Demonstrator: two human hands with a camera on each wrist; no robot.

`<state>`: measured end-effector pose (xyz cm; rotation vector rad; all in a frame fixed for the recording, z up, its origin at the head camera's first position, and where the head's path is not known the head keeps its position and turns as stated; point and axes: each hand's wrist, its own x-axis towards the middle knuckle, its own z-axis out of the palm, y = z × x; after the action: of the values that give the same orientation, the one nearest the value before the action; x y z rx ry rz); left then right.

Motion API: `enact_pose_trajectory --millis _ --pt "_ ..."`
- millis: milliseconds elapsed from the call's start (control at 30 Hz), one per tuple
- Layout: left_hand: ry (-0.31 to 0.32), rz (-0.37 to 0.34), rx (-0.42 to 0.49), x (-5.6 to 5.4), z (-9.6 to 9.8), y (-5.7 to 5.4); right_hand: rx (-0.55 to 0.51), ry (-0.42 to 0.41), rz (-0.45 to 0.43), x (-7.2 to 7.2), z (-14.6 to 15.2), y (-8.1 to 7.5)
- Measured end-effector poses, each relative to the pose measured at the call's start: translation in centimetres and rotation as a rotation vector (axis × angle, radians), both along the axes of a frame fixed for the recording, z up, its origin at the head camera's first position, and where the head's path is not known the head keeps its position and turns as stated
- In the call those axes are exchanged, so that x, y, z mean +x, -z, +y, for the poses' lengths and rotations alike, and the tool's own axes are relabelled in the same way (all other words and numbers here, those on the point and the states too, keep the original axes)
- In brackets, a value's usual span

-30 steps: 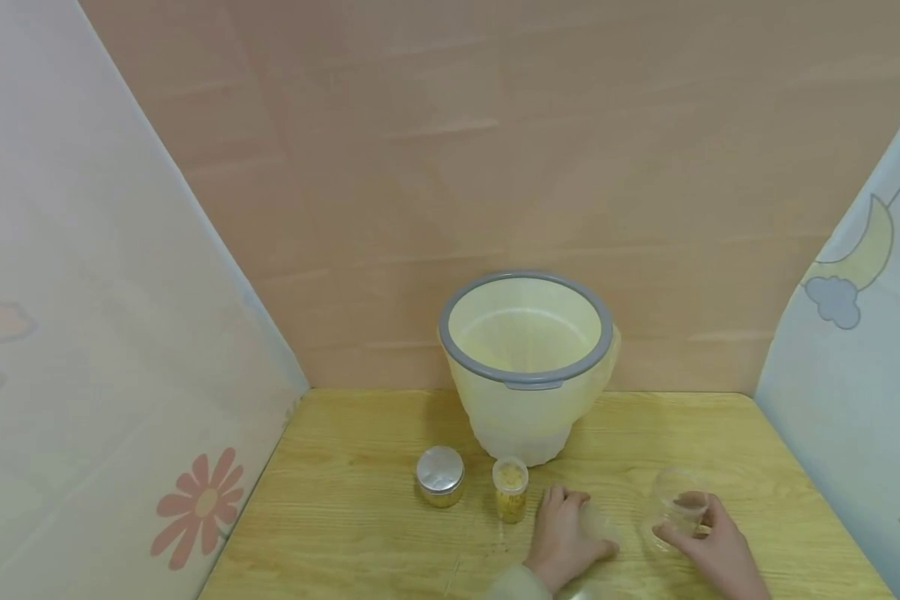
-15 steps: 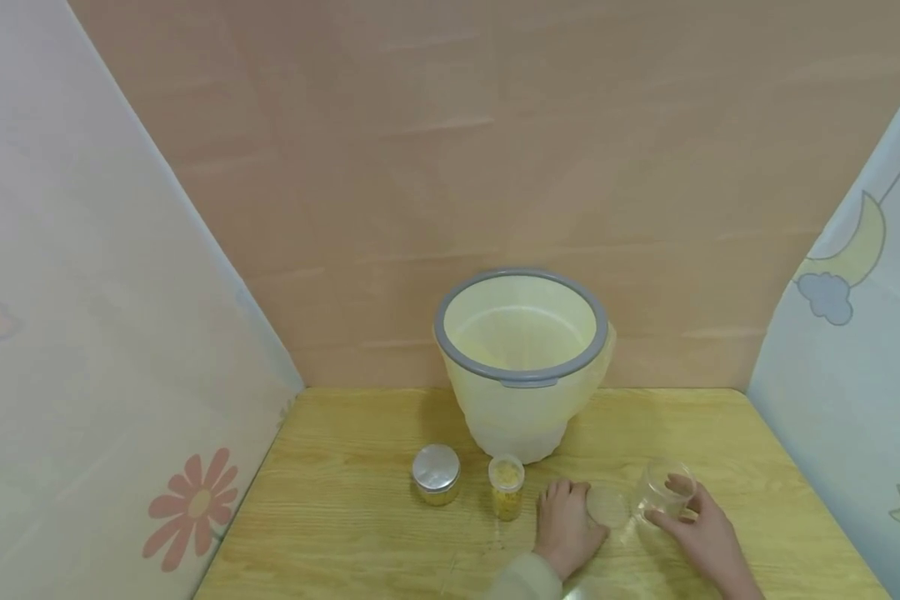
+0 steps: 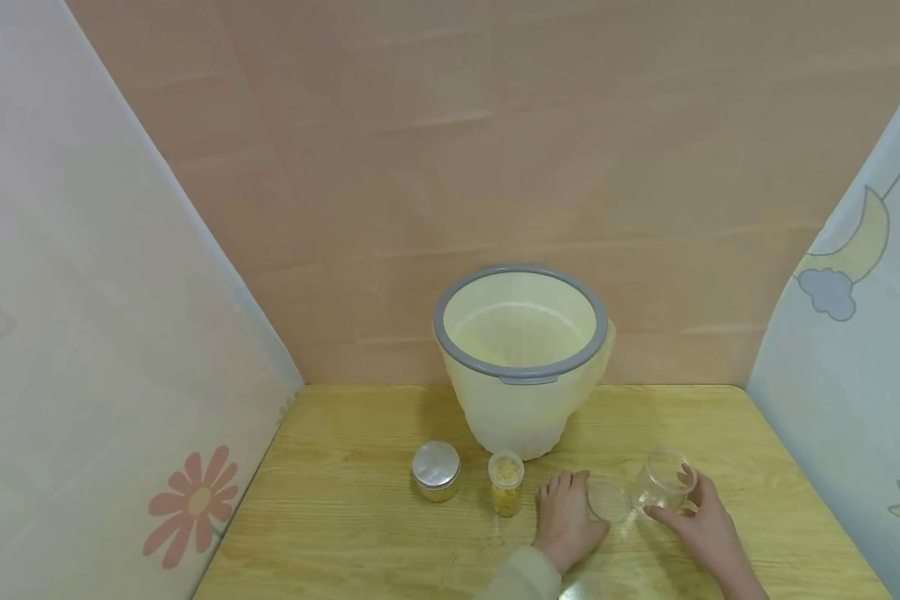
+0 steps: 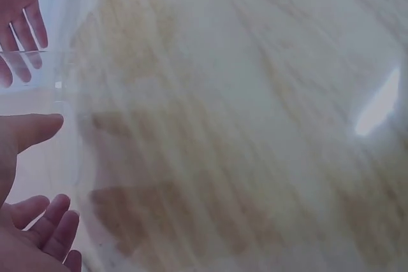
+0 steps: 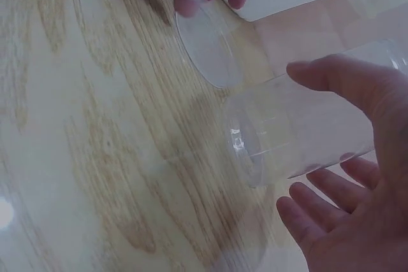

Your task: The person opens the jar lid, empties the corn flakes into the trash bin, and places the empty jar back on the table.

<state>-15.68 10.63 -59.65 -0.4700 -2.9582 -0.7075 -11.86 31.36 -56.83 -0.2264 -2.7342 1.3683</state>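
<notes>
My right hand grips a clear plastic jar with its open mouth up, the thumb on one side and the fingers on the other. In the right wrist view the base of the jar is close to the tabletop. To the left, my left hand holds a clear round lid at its edge, between thumb and fingers. The lid is beside the jar in the right wrist view. Left of that hand stands a small jar of yellow bits.
A tall cream bin with a grey rim stands behind the hands. A silver-lidded jar is at the left on the wooden table. Something shiny shows at the bottom edge. Printed cloth hangs at both sides.
The clear jar in my right hand has moved slightly left, toward the lid. My left hand's fingers have shifted a little at the lid's edge. The other jars and the bin stay put.
</notes>
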Motion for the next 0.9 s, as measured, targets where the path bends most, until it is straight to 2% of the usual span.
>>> enact_pose_trajectory --millis 167,433,600,800,900 --pt "0.034 0.001 0.073 0.1 -0.5 -1.4 -0.039 0.004 -0.034 0.1 0.0 -1.0" --pt "0.128 0.129 0.117 0.2 -1.3 -4.4 -0.031 0.053 0.064 0.3 0.0 -2.8" --pt "0.186 0.172 0.173 0.2 -1.6 -6.3 -0.046 0.081 0.086 0.4 0.0 -3.8" --pt "0.239 0.148 0.314 0.3 -2.9 -8.9 -0.011 0.133 0.139 0.4 -0.5 -5.5" --pt "0.245 0.175 0.351 0.4 -4.0 -10.0 0.013 0.163 0.173 0.5 -0.8 -6.3"
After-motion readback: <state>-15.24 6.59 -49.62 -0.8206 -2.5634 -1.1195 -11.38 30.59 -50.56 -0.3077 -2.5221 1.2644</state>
